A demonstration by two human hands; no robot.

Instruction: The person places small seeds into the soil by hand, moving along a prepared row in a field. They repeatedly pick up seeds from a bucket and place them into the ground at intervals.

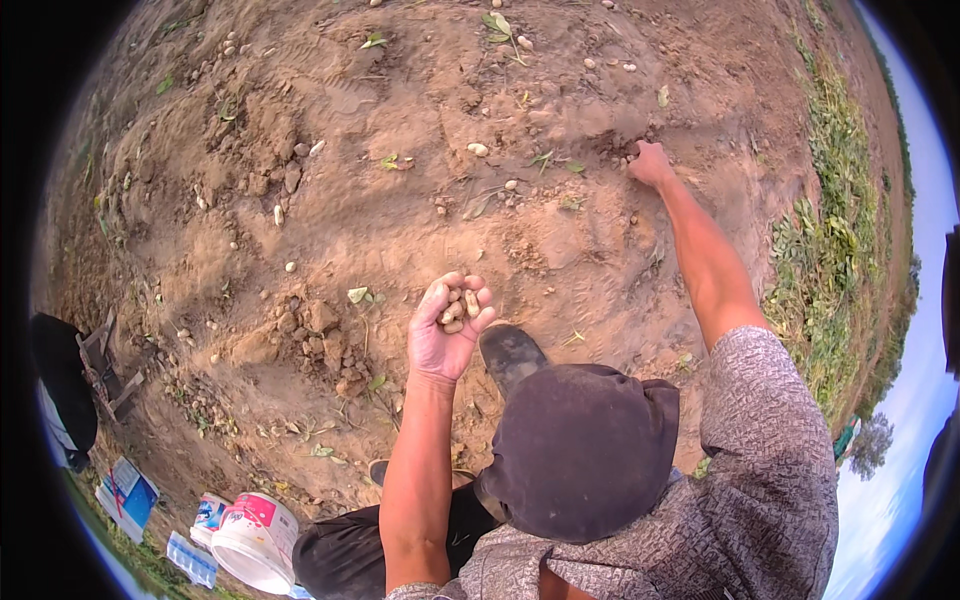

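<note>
My left hand (448, 330) is turned palm up with its fingers curled around several unshelled peanuts (454, 309). It is held above the bare soil, just left of the toe of a dark shoe (513, 354). My right hand (650, 163) is stretched far forward to the right, its fingers down at the sandy ground (555, 247). Small pale lumps lie by those fingertips; whether they grip anything is hidden. Single peanut pods lie scattered ahead, among them one pod (478, 149) left of my right hand and another pod (279, 215) farther left.
A large white-and-pink plastic bucket (259, 536) and a smaller bucket (209, 517) stand at lower left. A dark object on a frame (66, 382) is at the left rim. Clods (330, 345) lie left of my left hand. Leafy green plants (829, 247) run along the right.
</note>
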